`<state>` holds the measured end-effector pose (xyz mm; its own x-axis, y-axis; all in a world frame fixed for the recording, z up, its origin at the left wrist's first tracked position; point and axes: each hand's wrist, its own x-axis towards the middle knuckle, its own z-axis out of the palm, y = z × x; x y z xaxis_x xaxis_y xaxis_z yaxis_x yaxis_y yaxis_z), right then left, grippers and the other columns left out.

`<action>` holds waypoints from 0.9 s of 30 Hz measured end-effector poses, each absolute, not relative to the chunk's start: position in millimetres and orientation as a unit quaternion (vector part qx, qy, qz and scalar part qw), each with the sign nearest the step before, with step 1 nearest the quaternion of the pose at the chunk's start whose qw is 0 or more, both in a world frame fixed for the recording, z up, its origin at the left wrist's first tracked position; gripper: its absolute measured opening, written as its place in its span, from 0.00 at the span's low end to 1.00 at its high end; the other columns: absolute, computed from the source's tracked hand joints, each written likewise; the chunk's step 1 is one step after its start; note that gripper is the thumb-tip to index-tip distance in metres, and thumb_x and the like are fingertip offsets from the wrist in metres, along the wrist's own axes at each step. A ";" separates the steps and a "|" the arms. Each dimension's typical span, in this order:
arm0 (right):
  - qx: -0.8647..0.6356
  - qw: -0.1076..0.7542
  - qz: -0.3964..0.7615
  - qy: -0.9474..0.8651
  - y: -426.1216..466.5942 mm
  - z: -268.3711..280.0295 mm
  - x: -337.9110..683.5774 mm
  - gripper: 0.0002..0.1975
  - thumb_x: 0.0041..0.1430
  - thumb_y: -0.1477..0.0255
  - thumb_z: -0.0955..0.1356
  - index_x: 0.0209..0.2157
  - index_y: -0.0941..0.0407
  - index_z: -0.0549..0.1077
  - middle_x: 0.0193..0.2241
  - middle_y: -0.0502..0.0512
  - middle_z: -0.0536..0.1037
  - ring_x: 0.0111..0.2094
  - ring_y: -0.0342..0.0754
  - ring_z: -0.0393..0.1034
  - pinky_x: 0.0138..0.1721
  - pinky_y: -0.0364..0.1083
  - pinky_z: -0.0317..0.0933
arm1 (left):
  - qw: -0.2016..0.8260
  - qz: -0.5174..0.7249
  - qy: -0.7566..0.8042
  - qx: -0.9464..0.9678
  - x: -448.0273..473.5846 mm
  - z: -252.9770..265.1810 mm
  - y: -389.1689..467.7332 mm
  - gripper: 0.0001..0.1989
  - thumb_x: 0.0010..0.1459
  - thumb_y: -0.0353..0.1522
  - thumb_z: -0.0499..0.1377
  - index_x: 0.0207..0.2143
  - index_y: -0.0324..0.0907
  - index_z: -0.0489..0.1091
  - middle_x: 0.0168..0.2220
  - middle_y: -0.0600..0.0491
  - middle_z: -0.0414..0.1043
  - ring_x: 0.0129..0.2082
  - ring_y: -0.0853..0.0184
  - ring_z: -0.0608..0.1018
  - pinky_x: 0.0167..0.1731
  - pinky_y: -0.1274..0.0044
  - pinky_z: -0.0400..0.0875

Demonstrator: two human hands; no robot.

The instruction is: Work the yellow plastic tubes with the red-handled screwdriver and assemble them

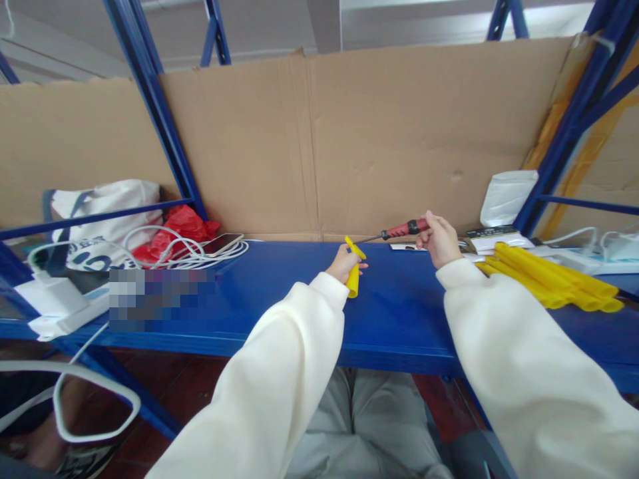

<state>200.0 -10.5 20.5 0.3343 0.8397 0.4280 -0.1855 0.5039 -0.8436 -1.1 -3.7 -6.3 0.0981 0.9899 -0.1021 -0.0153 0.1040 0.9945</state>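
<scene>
Over the middle of the blue table, my left hand is wrapped round a yellow plastic tube with a flared piece at its upper end. To its right, my right hand grips the red and black handle of a screwdriver. The thin shaft points left, its tip at or near the tube's upper end; whether it touches cannot be made out. Beside my right forearm lies a pile of several yellow tubes.
Cardboard stands along the back of the blue table. On the left are a white cloth bag, a red plastic bag, coiled white cables and a power strip. A white pouch leans at right.
</scene>
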 end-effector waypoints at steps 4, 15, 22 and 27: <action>-0.356 0.717 0.368 -0.474 -12.5 22.2 200.4 0.18 0.53 0.57 0.72 0.26 0.55 0.65 0.14 0.44 0.68 0.14 0.39 0.63 0.14 0.38 0.57 | 0.555 0.458 0.492 0.490 -2.0 -6.5 -2.4 0.25 0.58 0.17 0.49 0.56 0.43 0.55 0.46 0.48 0.72 0.23 0.76 0.75 0.18 0.84 0.64; -0.356 0.731 0.346 -0.468 -8.2 20.0 203.2 0.24 0.40 0.56 0.77 0.25 0.54 0.63 0.15 0.42 0.68 0.16 0.38 0.64 0.14 0.37 0.58 | 0.553 0.458 0.492 0.492 -2.1 -6.7 -3.8 0.25 0.59 0.18 0.51 0.56 0.42 0.56 0.48 0.47 0.71 0.24 0.75 0.76 0.19 0.83 0.64; -0.351 0.713 0.359 -0.488 -13.8 22.2 199.3 0.22 0.47 0.51 0.74 0.27 0.53 0.66 0.10 0.40 0.61 0.11 0.39 0.58 0.13 0.39 0.57 | 0.553 0.455 0.493 0.493 -2.1 -8.0 -2.2 0.25 0.58 0.18 0.51 0.56 0.43 0.56 0.47 0.48 0.72 0.26 0.74 0.77 0.20 0.83 0.65; -0.350 0.691 0.393 -0.495 -17.1 24.8 198.3 0.18 0.52 0.56 0.73 0.28 0.54 0.65 0.16 0.45 0.70 0.18 0.41 0.68 0.17 0.38 0.61 | 0.554 0.460 0.490 0.492 -3.3 -10.0 0.9 0.25 0.57 0.18 0.52 0.56 0.43 0.56 0.47 0.47 0.72 0.25 0.74 0.77 0.19 0.83 0.65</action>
<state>198.3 -17.1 24.8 0.2006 0.8898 0.4099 -0.1970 0.4465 -0.8728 -3.3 0.9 -10.0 0.0973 0.9912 -0.0898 -0.0275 0.0929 0.9953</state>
